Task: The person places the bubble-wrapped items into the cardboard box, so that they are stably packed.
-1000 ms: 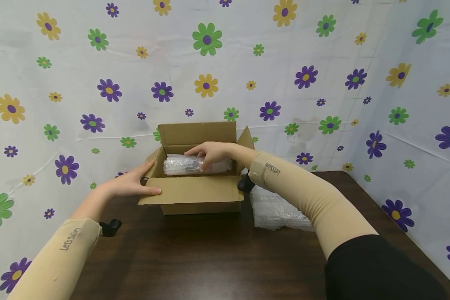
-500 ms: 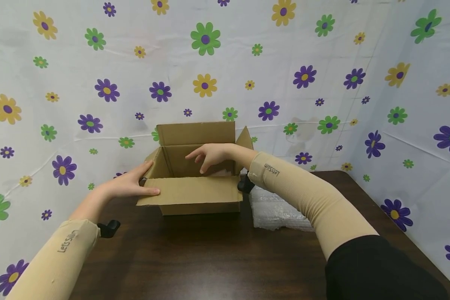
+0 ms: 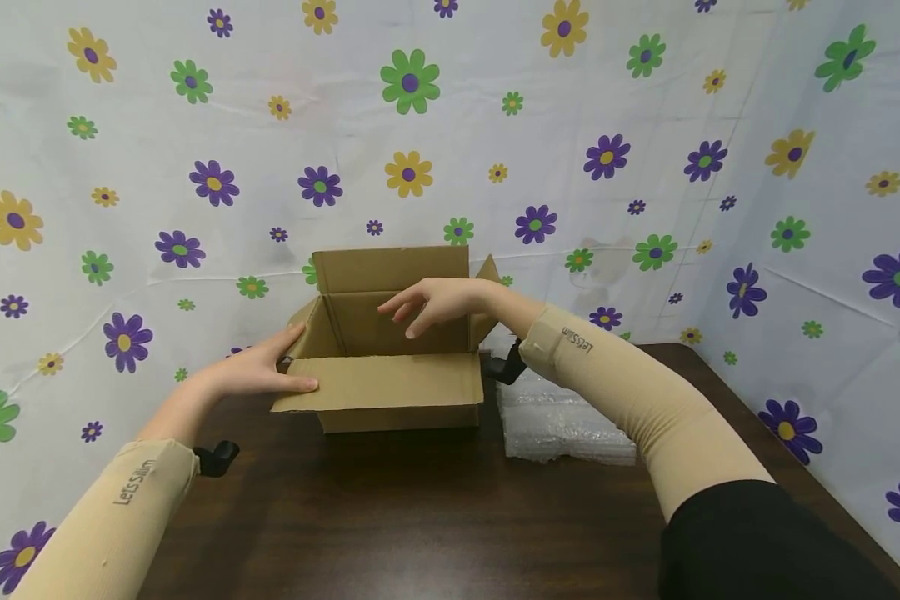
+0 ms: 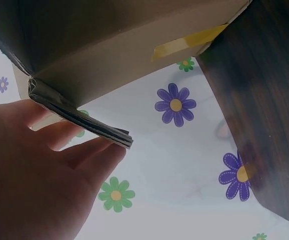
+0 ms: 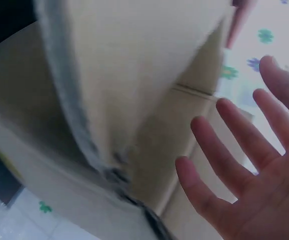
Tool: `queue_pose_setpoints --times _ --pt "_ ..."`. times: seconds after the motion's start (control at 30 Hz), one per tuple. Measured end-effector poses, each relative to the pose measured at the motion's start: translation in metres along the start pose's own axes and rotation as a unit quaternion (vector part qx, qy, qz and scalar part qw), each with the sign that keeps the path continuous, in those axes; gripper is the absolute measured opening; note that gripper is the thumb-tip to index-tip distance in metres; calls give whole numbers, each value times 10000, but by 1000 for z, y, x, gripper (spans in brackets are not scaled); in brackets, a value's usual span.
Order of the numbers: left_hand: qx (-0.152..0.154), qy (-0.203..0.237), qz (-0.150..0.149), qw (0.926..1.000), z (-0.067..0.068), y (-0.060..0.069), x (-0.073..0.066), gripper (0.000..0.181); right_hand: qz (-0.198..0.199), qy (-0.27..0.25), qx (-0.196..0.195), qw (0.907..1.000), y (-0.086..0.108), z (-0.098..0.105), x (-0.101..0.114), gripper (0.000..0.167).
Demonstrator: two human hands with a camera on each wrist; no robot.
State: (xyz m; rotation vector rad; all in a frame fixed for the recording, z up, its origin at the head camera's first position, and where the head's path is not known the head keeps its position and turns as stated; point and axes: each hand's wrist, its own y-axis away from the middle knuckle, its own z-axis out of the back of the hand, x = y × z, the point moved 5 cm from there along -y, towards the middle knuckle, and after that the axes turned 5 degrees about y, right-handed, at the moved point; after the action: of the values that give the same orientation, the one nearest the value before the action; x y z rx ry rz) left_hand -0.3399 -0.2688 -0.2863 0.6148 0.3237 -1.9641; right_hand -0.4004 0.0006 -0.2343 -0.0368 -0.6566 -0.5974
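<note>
An open cardboard box [image 3: 399, 421] stands on the dark table, its flaps folded out. My left hand [image 3: 258, 364] holds the box's left front corner, thumb over the front flap [image 3: 397, 382]. In the left wrist view, the left hand's fingers [image 4: 102, 160] lie against a flap's edge. My right hand [image 3: 442, 302] hovers over the box opening, holding nothing. Its fingers are spread and apart from the box in the right wrist view. The front wall hides the bottom of the box.
Bubble wrap [image 3: 558, 417] lies flat on the table [image 3: 450, 517] to the right of the box. A flower-patterned cloth [image 3: 255, 117] hangs behind the table and along its right side. Yellow tape [image 4: 189, 42] sticks to the box's side.
The bubble-wrapped bundle under my right hand went down into the box, out of sight. My right hand let go and then rose slightly to the right. The left hand stayed at its corner.
</note>
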Motion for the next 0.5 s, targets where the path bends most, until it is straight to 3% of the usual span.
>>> queue_pose_setpoints --times 0.13,0.3,0.5 --pt "8 7 -17 10000 -1 -1 0 107 428 -161 -177 9988 20 9 5 59" --pt "36 -24 -56 10000 -2 -3 -2 106 872 -546 -397 9939 60 13 9 56" --pt "55 -54 -17 10000 0 -1 0 105 1024 -868 -435 9900 105 4 6 53"
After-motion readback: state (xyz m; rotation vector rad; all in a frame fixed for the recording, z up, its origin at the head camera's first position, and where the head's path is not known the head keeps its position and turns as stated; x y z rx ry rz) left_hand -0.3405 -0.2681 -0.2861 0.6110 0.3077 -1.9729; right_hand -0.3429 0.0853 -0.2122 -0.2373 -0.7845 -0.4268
